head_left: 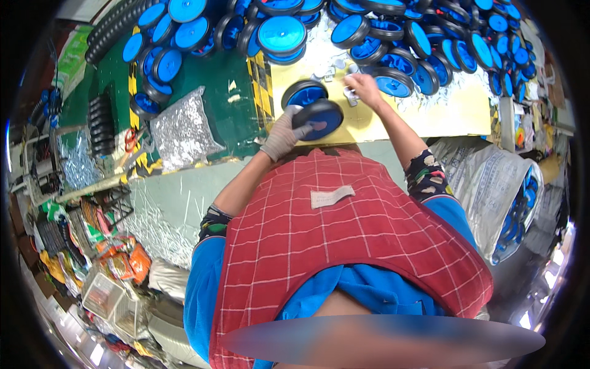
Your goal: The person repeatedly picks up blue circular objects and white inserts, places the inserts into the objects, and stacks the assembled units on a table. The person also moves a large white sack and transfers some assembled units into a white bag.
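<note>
A wheel (318, 120), black-tyred and blue-centred, is gripped at its left edge by the gloved left hand (284, 134) above the near edge of a yellow board (430, 120). The glove's fingers are clamped on the rim, with the thumb laid over the near side. The wheel is held tilted, its broad face turned up and its longer outline stretched from left to right. A second wheel (304, 93) is seen just beyond it, overlapped in view; whether it is also supported by the glove cannot be told.

To the right and slightly farther off, the bare right hand (365, 90) is placed over the board, its fingertips pointed left. The thumb and forefinger are bunched close together, but whether anything is pinched between them cannot be told. A grey clip (351, 97) is seen just on the near side of those fingertips, its long axis apparently set from far to near. By it, the right hand is clearly the nearer one; by the gripped wheel, the left. The far side is lined with heaped wheels (281, 34).
</note>
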Action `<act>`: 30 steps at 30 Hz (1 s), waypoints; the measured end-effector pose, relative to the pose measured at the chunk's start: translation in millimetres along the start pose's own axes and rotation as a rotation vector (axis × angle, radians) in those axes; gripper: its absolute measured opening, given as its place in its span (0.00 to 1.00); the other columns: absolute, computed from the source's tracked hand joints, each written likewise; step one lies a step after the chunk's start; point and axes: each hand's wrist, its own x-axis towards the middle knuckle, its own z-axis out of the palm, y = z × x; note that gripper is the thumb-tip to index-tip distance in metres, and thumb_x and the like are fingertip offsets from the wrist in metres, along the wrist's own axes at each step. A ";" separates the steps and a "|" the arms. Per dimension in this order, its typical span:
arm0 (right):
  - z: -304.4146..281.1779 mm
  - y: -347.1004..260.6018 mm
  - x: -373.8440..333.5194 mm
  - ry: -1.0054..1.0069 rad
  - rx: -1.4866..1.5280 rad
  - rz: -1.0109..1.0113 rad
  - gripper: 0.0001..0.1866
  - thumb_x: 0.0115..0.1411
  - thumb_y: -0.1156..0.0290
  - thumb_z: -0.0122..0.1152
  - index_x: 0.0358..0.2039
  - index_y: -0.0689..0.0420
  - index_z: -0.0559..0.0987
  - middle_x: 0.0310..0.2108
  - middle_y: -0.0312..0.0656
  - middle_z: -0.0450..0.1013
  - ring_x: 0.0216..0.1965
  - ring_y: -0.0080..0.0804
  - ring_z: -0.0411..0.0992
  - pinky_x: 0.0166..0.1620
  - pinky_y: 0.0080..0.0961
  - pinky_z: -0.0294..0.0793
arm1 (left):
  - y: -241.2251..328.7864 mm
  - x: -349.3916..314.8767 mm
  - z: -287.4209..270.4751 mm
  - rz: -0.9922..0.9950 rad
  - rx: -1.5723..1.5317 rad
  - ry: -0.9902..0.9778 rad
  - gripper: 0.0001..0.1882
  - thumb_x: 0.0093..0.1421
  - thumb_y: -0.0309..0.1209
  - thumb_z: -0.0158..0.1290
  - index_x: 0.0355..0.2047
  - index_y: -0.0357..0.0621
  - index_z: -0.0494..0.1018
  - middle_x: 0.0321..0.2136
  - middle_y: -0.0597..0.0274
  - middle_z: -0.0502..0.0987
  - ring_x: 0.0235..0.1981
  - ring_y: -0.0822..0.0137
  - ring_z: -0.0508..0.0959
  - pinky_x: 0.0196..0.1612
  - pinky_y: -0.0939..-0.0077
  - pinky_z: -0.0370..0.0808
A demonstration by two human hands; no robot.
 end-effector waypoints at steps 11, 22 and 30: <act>-4.2 27.4 1.2 0.211 -0.963 -0.618 0.07 0.54 0.74 0.57 0.35 0.56 0.74 0.38 0.43 0.72 0.43 0.43 0.73 0.38 0.34 0.79 | -73.6 -7.0 -5.8 -0.238 1.230 -0.219 0.17 0.60 0.34 0.51 0.50 0.46 0.73 0.50 0.47 0.75 0.53 0.53 0.74 0.55 0.63 0.71; 63.8 -97.0 -97.1 0.162 -0.314 -0.683 0.17 0.50 0.77 0.68 0.42 0.56 0.79 0.40 0.44 0.73 0.43 0.45 0.72 0.46 0.35 0.73 | -75.0 49.2 -24.4 -0.010 0.208 0.278 0.29 0.66 0.51 0.46 0.51 0.34 0.70 0.43 0.47 0.77 0.45 0.55 0.78 0.51 0.63 0.73; 93.0 -117.3 -96.9 0.187 -0.459 -0.513 0.19 0.52 0.68 0.69 0.45 0.59 0.79 0.46 0.46 0.74 0.48 0.47 0.71 0.50 0.36 0.72 | -40.9 78.4 -16.5 -0.679 -0.719 0.155 0.35 0.63 0.64 0.42 0.43 0.43 0.76 0.37 0.54 0.80 0.36 0.60 0.81 0.42 0.57 0.80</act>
